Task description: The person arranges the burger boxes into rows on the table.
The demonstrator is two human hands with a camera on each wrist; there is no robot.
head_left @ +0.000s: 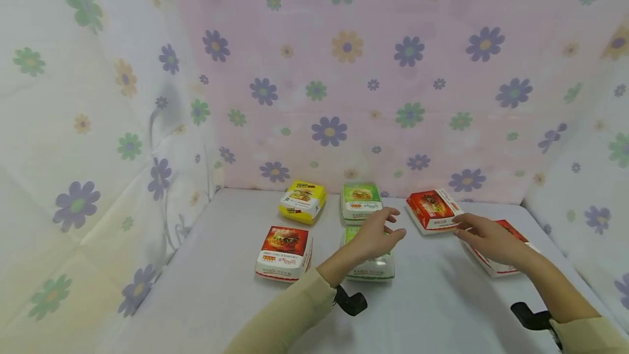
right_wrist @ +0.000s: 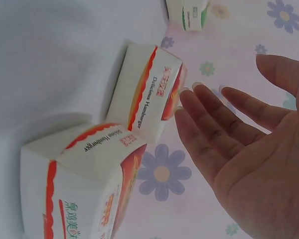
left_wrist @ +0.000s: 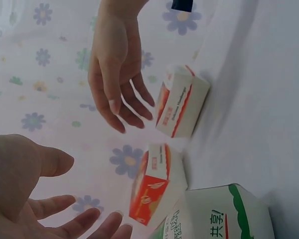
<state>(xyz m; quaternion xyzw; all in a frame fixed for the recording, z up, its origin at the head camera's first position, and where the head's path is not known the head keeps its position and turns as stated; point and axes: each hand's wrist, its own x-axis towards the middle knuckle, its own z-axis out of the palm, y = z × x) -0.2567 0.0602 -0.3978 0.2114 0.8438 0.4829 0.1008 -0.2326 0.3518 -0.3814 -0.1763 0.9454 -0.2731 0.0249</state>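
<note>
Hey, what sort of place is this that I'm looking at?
Probably a makeshift tabletop booth, perhaps for staged recording: flower-patterned sheeting rises behind and on both sides of a white tabletop, where six burger boxes sit spread out.

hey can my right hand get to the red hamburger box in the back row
Probably yes: your right hand looks empty, its fingers are close to the red hamburger box, and nothing visible stands between them.
</note>
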